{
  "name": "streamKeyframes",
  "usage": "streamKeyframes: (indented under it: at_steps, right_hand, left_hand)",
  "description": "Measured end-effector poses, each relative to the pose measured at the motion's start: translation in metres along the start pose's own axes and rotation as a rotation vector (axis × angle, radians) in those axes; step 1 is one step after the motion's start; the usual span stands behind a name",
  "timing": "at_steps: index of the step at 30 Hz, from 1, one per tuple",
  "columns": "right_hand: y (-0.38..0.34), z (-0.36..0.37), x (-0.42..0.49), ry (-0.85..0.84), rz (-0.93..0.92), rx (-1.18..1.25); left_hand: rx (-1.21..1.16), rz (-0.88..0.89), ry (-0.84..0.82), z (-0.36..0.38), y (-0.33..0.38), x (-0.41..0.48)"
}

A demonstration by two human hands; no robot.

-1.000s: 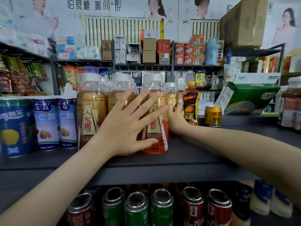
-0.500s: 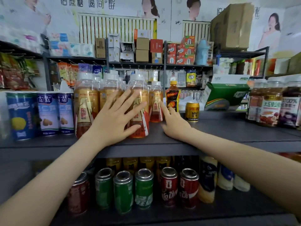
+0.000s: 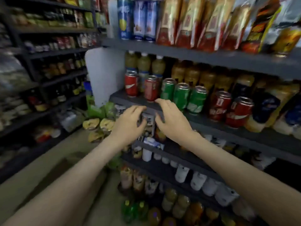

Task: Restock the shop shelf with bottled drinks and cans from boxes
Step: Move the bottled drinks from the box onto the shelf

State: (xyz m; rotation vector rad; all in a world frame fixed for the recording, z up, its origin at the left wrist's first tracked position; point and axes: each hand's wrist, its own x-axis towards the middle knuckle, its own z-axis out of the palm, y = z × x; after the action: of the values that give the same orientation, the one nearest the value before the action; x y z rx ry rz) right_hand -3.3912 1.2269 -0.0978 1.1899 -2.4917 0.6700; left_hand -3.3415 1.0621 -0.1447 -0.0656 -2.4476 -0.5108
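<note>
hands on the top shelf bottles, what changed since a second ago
The left hand lifted off the bottles and the right hand left the top shelf; both dropped to the level of the cans, fingers loosely curled, holding nothing. The view swung down. Bottles and cans stayed in their rows.

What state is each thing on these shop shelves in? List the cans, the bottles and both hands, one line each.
Red cans: upright, at the front of the middle shelf.
Green cans: upright, in a row beside the red ones.
Orange-labelled bottles: standing on the top shelf.
White bottles: standing in a row, lower shelf.
Left hand: fingers curled; too blurred to tell if it grips anything.
Right hand: fingers loosely curled, holding nothing.
</note>
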Motion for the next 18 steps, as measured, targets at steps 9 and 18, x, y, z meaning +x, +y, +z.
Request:
streamKeyframes:
  at_steps: [9,18]
  right_hand:
    - [-0.128,0.207,0.035,-0.335,-0.246,0.105]
    - [-0.255,0.398,0.082,-0.626,-0.380,0.099]
  left_hand:
    - [0.202,-0.528,-0.248,-0.077,-0.159,-0.173]
    - [0.278,-0.972,-0.426,-0.172,-0.326,-0.312]
